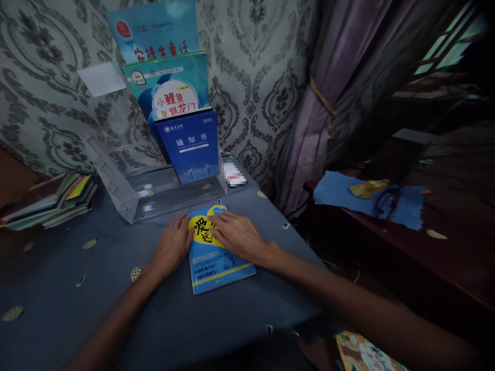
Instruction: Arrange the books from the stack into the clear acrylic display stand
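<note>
A blue and yellow book (220,268) with Chinese characters on its cover lies flat on the cloth-covered table. My left hand (175,241) rests at the book's left edge, its thumb side touching the cover and its fingers stretched toward the top left corner. Across the upper right of the cover lies my right hand (240,236), fingers extended and hiding part of the title. Just beyond the hands is a clear plastic book rack (127,203). Upright in it stand a dark blue booklet (195,147), a teal storybook (170,77) and a light blue book (154,28).
Stacked books (58,201) lie at the far left. A white item (234,175), partly blurred out, is beside the rack. On the dark red furniture at right lies a blue cloth (336,196) with a yellowish scrap (369,188). An orange book (367,353) shows at the lower right.
</note>
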`<control>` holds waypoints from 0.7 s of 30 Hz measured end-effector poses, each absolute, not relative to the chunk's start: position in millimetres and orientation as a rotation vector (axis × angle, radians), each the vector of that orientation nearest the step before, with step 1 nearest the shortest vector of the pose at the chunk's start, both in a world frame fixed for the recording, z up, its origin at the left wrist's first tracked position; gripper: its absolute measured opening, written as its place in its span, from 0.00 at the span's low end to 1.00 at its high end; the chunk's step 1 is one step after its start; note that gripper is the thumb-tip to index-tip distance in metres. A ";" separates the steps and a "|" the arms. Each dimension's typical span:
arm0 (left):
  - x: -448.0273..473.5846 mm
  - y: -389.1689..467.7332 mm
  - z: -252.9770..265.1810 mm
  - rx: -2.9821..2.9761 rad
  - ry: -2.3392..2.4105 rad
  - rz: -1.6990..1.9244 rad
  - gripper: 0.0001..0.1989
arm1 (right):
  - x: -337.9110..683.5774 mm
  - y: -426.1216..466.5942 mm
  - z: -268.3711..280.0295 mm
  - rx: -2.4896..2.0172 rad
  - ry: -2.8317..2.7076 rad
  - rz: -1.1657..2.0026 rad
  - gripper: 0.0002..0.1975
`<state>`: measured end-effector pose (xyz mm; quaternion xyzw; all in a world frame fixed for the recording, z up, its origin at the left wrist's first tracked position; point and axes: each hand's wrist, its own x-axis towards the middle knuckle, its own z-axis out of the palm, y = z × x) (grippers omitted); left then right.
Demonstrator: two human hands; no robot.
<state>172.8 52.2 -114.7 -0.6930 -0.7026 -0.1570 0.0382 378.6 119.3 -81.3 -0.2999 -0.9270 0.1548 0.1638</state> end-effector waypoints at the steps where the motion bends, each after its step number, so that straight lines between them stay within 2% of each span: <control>1: 172.4 52.4 -116.6 -2.121 -2.145 -0.493 0.20 | 369.3 121.3 -85.6 -0.731 -2.656 0.470 0.19; 5: 168.8 52.9 -122.9 -2.153 -2.078 -0.595 0.19 | 337.3 131.5 -102.8 -0.559 -2.721 0.567 0.31; 8: 165.9 52.2 -124.1 -2.195 -2.063 -0.636 0.20 | 326.3 136.1 -107.5 -0.570 -2.782 0.571 0.34; 15: 164.3 51.0 -123.8 -2.199 -2.098 -0.582 0.21 | 327.0 139.7 -109.0 -0.564 -2.771 0.485 0.32; 21: 166.6 50.5 -124.1 -2.127 -2.097 -0.516 0.21 | 337.1 144.1 -114.8 -0.756 -2.709 0.466 0.31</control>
